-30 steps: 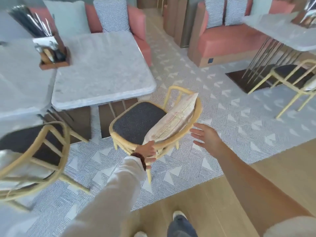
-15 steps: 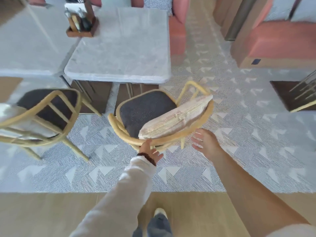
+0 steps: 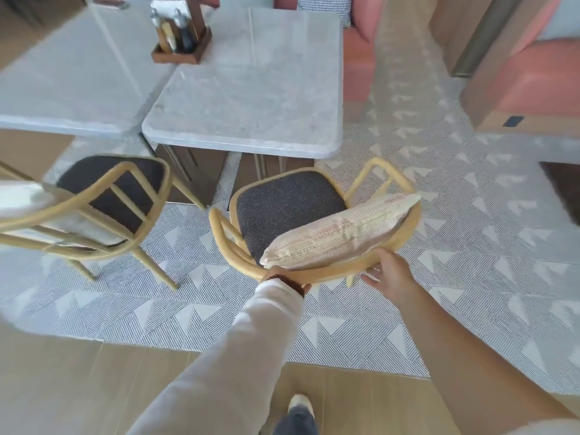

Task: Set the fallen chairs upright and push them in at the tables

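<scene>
Head view, and the chair [image 3: 282, 208] is up on its legs on the patterned rug [image 3: 470, 246], its dark seat facing the table [image 3: 244, 98], with the front edge right at the tabletop's near edge and not yet tucked under. A pale striped cushion [image 3: 339, 233] lies slanted across the seat, leaning on the curved back rail [image 3: 332, 273]. The left hand [image 3: 282, 277], half hidden by a white sleeve [image 3: 235, 356], is wrapped over the rail toward its left end, thumb showing beneath. The right hand [image 3: 389, 271] is flat against the rail's right side, fingers spread and fairly straight, pressing rather than clasping. Both arms reach forward, nearly straight. To the left a second chair [image 3: 84, 175] stands angled by the next table [image 3: 62, 73], well apart. A wooden caddy [image 3: 182, 32] sits on the far tabletop, pink benches [image 3: 533, 80] are beyond, and one shoe [image 3: 299, 401] is on the wood floor below.
</scene>
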The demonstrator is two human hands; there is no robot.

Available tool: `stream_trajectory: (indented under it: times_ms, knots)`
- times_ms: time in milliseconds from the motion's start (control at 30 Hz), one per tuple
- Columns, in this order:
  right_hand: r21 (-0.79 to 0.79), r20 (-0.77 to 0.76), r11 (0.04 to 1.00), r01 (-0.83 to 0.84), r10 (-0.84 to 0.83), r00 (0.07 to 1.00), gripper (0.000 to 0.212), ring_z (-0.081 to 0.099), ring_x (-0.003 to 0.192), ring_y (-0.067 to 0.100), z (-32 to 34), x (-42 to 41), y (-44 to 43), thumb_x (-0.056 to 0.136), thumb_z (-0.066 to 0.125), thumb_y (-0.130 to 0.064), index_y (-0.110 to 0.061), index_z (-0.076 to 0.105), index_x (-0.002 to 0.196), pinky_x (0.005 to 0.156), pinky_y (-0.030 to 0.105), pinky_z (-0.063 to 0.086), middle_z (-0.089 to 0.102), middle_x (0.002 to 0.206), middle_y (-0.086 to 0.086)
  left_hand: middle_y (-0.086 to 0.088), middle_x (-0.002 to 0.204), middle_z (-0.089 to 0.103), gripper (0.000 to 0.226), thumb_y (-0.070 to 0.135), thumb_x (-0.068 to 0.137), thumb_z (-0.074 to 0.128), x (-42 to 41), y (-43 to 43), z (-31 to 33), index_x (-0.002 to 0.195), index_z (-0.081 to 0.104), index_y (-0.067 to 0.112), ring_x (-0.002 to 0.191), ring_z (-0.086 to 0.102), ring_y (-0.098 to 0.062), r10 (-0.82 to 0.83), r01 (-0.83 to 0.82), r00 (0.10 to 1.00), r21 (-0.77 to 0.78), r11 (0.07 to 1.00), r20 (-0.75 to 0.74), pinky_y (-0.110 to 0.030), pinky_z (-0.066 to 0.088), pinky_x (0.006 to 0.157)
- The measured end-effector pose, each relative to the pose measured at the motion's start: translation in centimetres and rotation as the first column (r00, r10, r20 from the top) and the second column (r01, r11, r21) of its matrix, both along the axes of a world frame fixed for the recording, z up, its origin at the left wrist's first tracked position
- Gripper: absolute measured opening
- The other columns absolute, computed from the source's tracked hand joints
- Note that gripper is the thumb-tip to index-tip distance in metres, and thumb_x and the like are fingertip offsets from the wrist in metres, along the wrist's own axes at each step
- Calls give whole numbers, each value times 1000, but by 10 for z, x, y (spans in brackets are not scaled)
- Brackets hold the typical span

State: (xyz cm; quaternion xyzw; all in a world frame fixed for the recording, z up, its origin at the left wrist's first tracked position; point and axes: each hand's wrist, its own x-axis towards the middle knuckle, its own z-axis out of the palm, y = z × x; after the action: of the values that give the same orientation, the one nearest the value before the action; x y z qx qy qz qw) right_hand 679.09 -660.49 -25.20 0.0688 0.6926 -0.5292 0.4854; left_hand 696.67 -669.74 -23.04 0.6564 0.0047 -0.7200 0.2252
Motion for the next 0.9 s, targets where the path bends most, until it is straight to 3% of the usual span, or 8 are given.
stream_trajectory:
  times_ms: [67, 233, 367, 500, 633, 767, 833, 900]
  knots:
    - [-12, 28, 1000, 2, -1, 1000, 32, 63, 97, 29, 0, 5, -8, 93, 53, -11, 2, 56, 122, 75, 37, 55, 61, 106, 18, -11, 133, 54, 42, 30, 98, 33, 16, -17, 7, 134, 46, 12, 122, 50, -34, 60, -59, 997, 31, 998, -38, -50, 43, 94]
    - [13, 37, 998, -60, 59, 998, 19, 68, 98, 34, 1, 34, -44, 98, 51, -8, 8, 58, 105, 80, 37, 57, 65, 108, 28, -6, 114, 61, 40, 33, 98, 39, 76, -83, 14, 128, 53, 12, 111, 55, -26, 115, -105, 984, -82, 991, 138, -42, 42, 102]
    - [19, 69, 988, -154, 153, 986, 12, 70, 87, 32, -1, 83, -78, 97, 50, -4, 5, 57, 102, 79, 38, 58, 67, 100, 26, -5, 81, 68, 14, 24, 90, 47, 127, -138, 28, 97, 56, 17, 92, 61, -23, 38, -5, 971, -142, 990, 234, -38, 49, 85]
    - [44, 71, 989, -139, 136, 988, 16, 70, 88, 34, -3, 120, -98, 99, 49, -9, 4, 55, 107, 76, 38, 59, 67, 103, 28, -1, 107, 63, 26, 22, 77, 59, 153, -174, 42, 102, 56, 20, 100, 59, -27, 25, 22, 947, -142, 990, 320, -45, 44, 93]
    - [24, 103, 997, -77, 74, 992, 21, 68, 88, 33, -4, 135, -101, 96, 46, 3, 8, 53, 116, 69, 34, 58, 64, 105, 29, -2, 107, 65, 27, 22, 75, 63, 165, -177, 35, 102, 58, 16, 98, 62, -25, -19, 57, 953, -119, 991, 302, -43, 46, 93]
    - [65, 106, 997, -33, 26, 994, 28, 67, 98, 37, -5, 145, -94, 94, 44, 9, 10, 51, 120, 73, 35, 57, 63, 110, 31, -7, 108, 60, 39, 16, 80, 60, 174, -175, 25, 118, 56, 13, 106, 58, -29, -127, 171, 948, -131, 977, 291, -45, 42, 97]
    - [72, 102, 997, -10, 3, 995, 30, 66, 96, 35, -7, 151, -91, 93, 43, 10, 10, 51, 121, 65, 32, 57, 63, 110, 29, -7, 110, 63, 36, 22, 82, 59, 179, -170, 21, 116, 55, 15, 102, 60, -29, -149, 183, 944, -91, 979, 294, -44, 46, 91]
    - [81, 92, 997, 5, -12, 996, 30, 66, 93, 32, -11, 157, -89, 93, 44, 7, 8, 52, 122, 63, 32, 57, 62, 112, 26, -4, 100, 67, 30, 28, 85, 57, 183, -166, 15, 114, 59, 19, 89, 64, -25, -174, 205, 944, -85, 975, 279, -39, 51, 73]
